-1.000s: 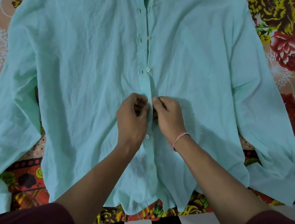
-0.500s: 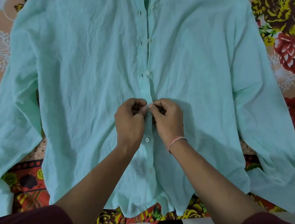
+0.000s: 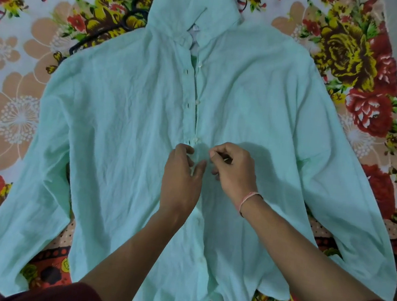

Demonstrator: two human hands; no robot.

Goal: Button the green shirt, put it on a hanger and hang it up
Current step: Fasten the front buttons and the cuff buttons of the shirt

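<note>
Shirt: the green shirt [image 3: 123,141] lay flat and face up on a flowered bedsheet [image 3: 5,106], collar toward the top of the view, both sleeves spread out and down to the sides.
Placket: it ran down the middle of the shirt; its edges stood slightly apart above the hands, and small pale buttons [image 3: 196,102] showed along it up toward the collar.
Left hand: the left hand [image 3: 181,175] rested on the placket just left of the centre line, fingers curled and thumb pointing up toward the other hand; whether it actually pinched the fabric could not be told.
Right hand: the right hand [image 3: 233,172] sat just right of the placket, fingers bent in with the tips close together, apparently pinching the cloth edge (a pink thread band circled that wrist).
Gap: the two hands were near each other but not touching, a strip of shirt showing between them.
Hanger: a black hanger [image 3: 125,3] lay on the sheet at the upper left, its lower part hidden under the shirt's shoulder.
Sleeves: dark maroon cuffs of the person's own top showed at the bottom edge.
</note>
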